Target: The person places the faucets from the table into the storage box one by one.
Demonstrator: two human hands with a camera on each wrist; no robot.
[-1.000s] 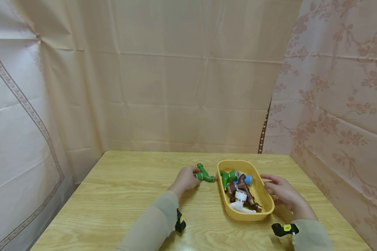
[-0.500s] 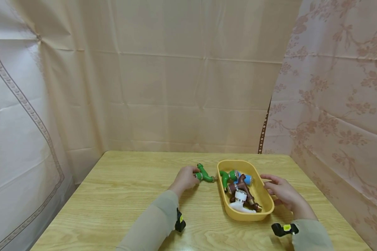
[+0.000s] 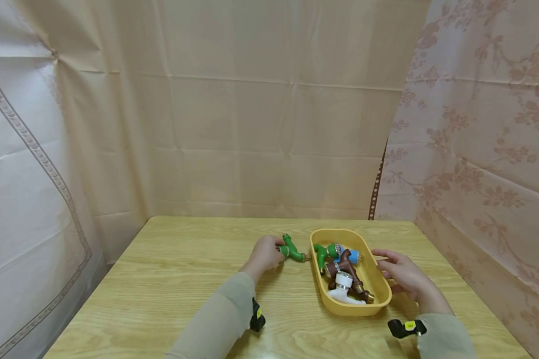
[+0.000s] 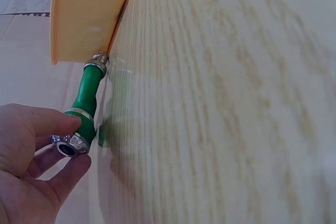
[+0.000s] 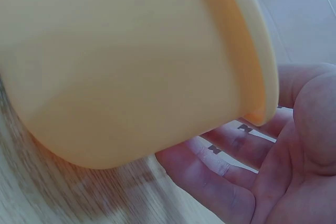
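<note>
My left hand (image 3: 266, 255) pinches the round knob end of a green tap (image 3: 293, 249) between thumb and fingers. The tap lies low at the table, left of the yellow basin (image 3: 321, 294), its brass end against or very near the basin's wall. In the left wrist view the silver-ringed knob of the tap (image 4: 86, 124) shows between the fingertips. My right hand (image 3: 406, 274) is at the basin's right side, with loosely extended fingers (image 5: 205, 174) at its outer wall. Inside the basin are another green tap (image 3: 322, 257), a blue piece (image 3: 354, 256), brown taps (image 3: 348, 269) and a white tap (image 3: 343, 291).
The wood-grain table (image 3: 184, 279) extends left and in front of the basin. Beige curtain (image 3: 251, 124) hangs behind its far edge, and flowered cloth (image 3: 489, 149) hangs at the right. Black wrist cameras are strapped to both sleeves.
Almost nothing differs. Both hands, the green tap and the basin keep their places, apart from a very slight shift of the view.
</note>
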